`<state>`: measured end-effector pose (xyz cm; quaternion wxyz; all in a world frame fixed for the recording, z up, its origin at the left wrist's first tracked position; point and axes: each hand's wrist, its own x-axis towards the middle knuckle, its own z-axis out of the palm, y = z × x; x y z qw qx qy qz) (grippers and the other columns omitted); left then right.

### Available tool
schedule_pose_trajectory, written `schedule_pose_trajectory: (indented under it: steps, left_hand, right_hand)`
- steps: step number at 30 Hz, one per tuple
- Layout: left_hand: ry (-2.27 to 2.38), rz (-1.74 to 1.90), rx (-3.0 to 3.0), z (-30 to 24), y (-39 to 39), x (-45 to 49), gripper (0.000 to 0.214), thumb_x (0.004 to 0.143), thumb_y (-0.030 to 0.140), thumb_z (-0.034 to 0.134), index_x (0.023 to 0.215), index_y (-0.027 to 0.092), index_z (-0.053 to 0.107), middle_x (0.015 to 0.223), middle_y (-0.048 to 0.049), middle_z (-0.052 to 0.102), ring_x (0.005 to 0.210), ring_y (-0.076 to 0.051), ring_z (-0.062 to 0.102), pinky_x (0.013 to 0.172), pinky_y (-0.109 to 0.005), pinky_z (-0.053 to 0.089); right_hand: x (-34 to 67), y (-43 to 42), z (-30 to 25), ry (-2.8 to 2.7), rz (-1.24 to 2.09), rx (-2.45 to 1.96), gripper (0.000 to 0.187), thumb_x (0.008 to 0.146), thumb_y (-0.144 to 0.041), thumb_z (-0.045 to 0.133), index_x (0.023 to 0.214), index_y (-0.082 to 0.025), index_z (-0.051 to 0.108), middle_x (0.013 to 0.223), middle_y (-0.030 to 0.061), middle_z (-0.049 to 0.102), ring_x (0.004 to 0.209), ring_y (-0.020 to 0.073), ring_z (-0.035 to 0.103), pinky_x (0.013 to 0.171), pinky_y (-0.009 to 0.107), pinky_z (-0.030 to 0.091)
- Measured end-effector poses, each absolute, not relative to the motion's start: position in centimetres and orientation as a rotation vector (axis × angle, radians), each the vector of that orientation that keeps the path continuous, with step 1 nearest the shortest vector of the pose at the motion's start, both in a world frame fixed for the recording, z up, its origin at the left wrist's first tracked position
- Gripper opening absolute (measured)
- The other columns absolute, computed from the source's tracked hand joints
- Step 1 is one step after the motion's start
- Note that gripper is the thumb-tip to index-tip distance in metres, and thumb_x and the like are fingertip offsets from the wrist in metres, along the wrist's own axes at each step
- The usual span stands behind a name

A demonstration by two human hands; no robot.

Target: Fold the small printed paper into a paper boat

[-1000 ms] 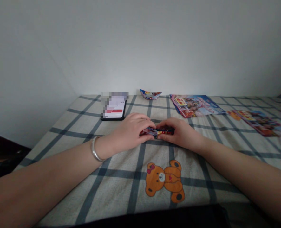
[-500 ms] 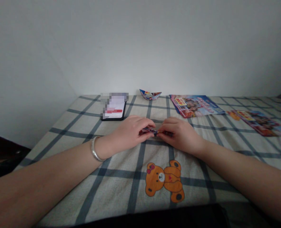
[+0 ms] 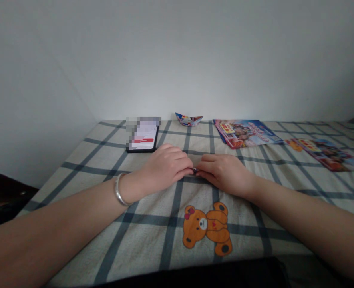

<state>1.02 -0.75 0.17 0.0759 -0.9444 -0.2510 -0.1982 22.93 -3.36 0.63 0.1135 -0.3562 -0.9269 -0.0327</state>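
Observation:
My left hand [image 3: 165, 166] and my right hand [image 3: 225, 172] meet on the checked cloth [image 3: 84, 160], fingers curled and pressed down on a small folded piece of coloured paper [image 3: 195, 170]. Only a sliver of the paper shows between the fingertips; the rest is hidden under both hands. A silver bangle [image 3: 119, 190] circles my left wrist. A finished paper boat [image 3: 188, 119] of the same printed paper stands at the far edge by the wall.
A phone [image 3: 143, 138] with a lit screen lies just beyond my left hand. Printed flyers [image 3: 247, 132] lie at the back right, another flyer [image 3: 327, 154] further right. An orange bear print [image 3: 207, 228] marks the cloth near me. A white wall rises behind.
Both hands have closed in and flattened over the folded paper. A second ago its red and blue strip showed between them; now it is almost fully covered.

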Motion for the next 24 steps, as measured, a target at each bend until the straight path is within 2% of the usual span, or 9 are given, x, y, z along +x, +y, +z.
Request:
schedule_pose_trajectory:
  steps: [7,13,18,24]
  left_hand:
    - [-0.768,-0.506,-2.753,0.1,-0.5,0.6,0.03,0.094,0.043,0.051,0.08,0.019,0.064,0.074,-0.0003,0.063,0.073,-0.018,0.055,0.069,-0.032,0.034]
    - [-0.663,-0.521,-2.636,0.4,-0.7,0.4,0.03,0.096,0.036,0.05,0.074,0.019,0.062,0.069,0.0003,0.062,0.071,-0.016,0.052,0.068,-0.032,0.032]
    - [-0.51,-0.589,-2.601,0.7,-0.9,0.2,0.034,0.097,0.036,0.048,0.07,0.02,0.061,0.064,0.0022,0.062,0.071,-0.016,0.051,0.071,-0.033,0.033]
    - [-0.585,-0.598,-2.632,0.5,-0.4,-0.1,0.024,0.096,0.033,0.05,0.08,0.02,0.064,0.069,0.0012,0.065,0.073,-0.017,0.052,0.07,-0.033,0.031]
  right_hand:
    - [23.0,-3.6,0.8,-2.708,-0.188,-1.067,0.03,0.098,-0.034,0.043,0.082,-0.017,0.062,0.077,0.0025,0.064,0.064,0.0127,0.054,0.053,0.029,0.025]
    - [23.5,-3.5,0.9,-2.729,-0.299,-1.042,0.04,0.1,-0.04,0.037,0.079,-0.018,0.062,0.071,0.0019,0.063,0.059,0.0121,0.052,0.053,0.03,0.022]
    - [23.7,-3.6,1.1,-2.748,-0.334,-0.975,0.039,0.1,-0.041,0.039,0.078,-0.019,0.063,0.07,0.0017,0.063,0.059,0.0123,0.052,0.053,0.03,0.023]
    - [24.1,-3.2,1.1,-2.725,-0.377,-1.011,0.041,0.1,-0.043,0.038,0.08,-0.018,0.063,0.07,0.0022,0.064,0.058,0.0124,0.052,0.054,0.03,0.022]
